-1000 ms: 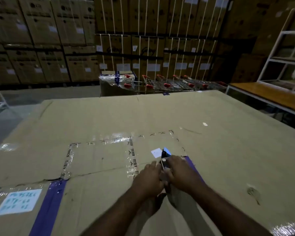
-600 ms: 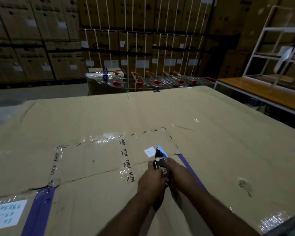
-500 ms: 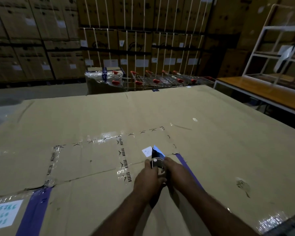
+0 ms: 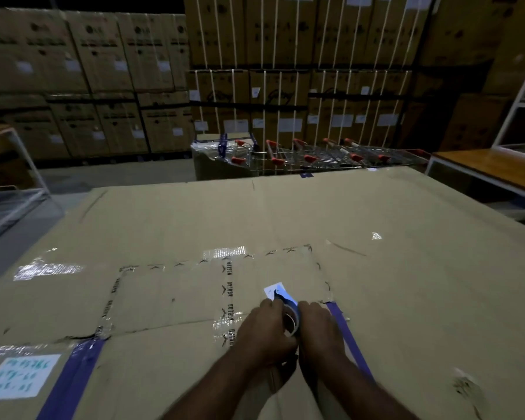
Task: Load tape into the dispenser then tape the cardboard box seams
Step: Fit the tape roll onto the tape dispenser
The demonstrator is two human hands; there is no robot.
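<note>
A large flat cardboard box point(image 4: 285, 213) fills the lower view, its top patched with clear printed tape and blue tape strips. My left hand point(image 4: 267, 331) and my right hand point(image 4: 319, 328) are side by side over the box, both closed around a tape dispenser point(image 4: 288, 310) with a blue tape roll. The dispenser's dark front tip pokes out above my fingers, next to a small white label point(image 4: 275, 288). A blue tape strip point(image 4: 346, 338) runs along the box just right of my right hand. Most of the dispenser is hidden by my fingers.
Stacked strapped cartons point(image 4: 285, 71) line the back wall. A row of shopping trolleys point(image 4: 315, 156) with red handles stands beyond the box's far edge. A wooden bench point(image 4: 491, 168) with a white frame is at right. A handwritten label point(image 4: 22, 375) sits bottom left.
The camera view has shifted, so the box and hands sit further right in the frame. Both hands stay closed on the dispenser at the same spot by the white label.
</note>
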